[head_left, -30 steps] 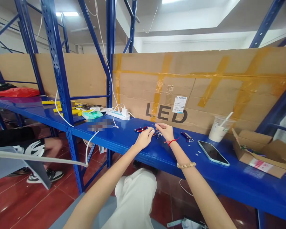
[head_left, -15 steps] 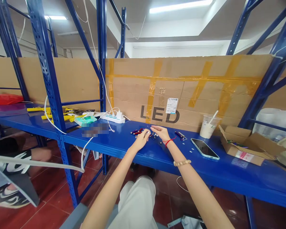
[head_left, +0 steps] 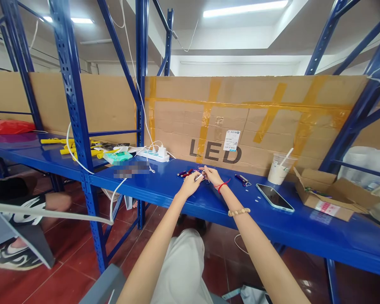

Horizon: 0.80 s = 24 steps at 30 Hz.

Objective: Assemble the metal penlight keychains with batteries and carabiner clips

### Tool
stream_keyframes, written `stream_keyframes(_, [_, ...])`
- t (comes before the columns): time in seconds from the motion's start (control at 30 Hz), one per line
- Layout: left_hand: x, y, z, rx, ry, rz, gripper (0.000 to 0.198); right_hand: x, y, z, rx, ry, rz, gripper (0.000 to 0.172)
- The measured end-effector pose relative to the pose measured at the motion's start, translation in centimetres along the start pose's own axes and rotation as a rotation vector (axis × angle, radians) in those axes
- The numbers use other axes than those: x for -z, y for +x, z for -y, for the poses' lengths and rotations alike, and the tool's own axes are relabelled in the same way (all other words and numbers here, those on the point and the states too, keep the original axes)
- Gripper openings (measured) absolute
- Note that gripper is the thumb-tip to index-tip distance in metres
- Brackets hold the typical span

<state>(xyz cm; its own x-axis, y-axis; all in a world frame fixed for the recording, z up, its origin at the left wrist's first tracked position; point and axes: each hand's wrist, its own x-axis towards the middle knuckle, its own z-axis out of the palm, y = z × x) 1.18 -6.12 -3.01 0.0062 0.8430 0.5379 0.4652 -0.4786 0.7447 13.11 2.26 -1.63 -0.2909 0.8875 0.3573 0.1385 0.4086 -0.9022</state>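
Note:
My left hand is closed on a small silvery-white piece, too small to name exactly. Bent inward, my right hand meets the left fingertips with its fingers pinched together. What is between those right fingers is hidden. Just beyond and left of the hands lie small red and dark shiny cylinders. To the right rests a small purple cylinder with a metal ring, apart from both hands. Small pale bits are scattered on the blue bench.
On the right are a phone, a cup with a straw and an open cardboard box. A power strip, green packet and yellow-handled tools lie left. Blue rack posts flank the bench; another person's leg shows left.
My right hand has drawn in to the left fingertips, its fingers now bent and pinching. The left hand keeps its grip. The whole view has shifted slightly.

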Motion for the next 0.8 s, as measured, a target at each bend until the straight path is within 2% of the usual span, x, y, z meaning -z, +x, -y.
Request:
stream_keyframes(0.3, [0.0, -0.1, -0.7, 0.006, 0.012, 0.037, 0.030, 0.4, -0.3, -0.1, 0.175, -0.297, -0.233, 0.054])
stream_keyframes(0.43, [0.0, -0.2, -1.0, 0.028, 0.053, 0.051, 0.029, 0.6, -0.7, -0.2, 0.184, -0.380, -0.315, 0.048])
stream_keyframes(0.6, [-0.5, 0.4, -0.2, 0.075, 0.058, 0.012, 0.033, 0.9, -1.3, -0.4, 0.143, -0.393, -0.413, 0.037])
stream_keyframes(0.7, [-0.6, 0.3, -0.4, 0.041, 0.127, -0.032, 0.032, 0.9, -1.2, -0.7, 0.131, -0.349, -0.412, 0.032])
stream_keyframes(0.8, [-0.6, -0.6, -1.7, -0.093, 0.249, -0.032, 0.029, 0.9, -1.0, -1.1, 0.107, -0.398, -0.418, 0.030])
